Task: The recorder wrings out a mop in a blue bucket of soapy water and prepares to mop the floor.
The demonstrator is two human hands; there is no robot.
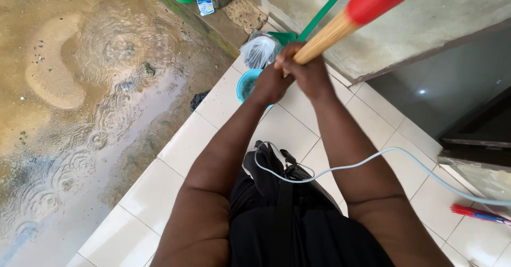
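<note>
Two hands: left hand [271,83] and right hand [308,74] both clenched on the broom [340,25], close together at the bound end of its straw bundle.
Broom: raised off the tiles [181,144], red part pointing up toward the wall [426,22].
Done: broom gripped and lifted.
Left: judging by this, no sweeping yet; bowl [246,85] and bag [260,50] sit just ahead.
Yard: puddle [80,113], rippled.

hands [291,75]: both gripping broom handle [326,37] | below: blue bowl [246,85], tiled floor [175,155]
</note>
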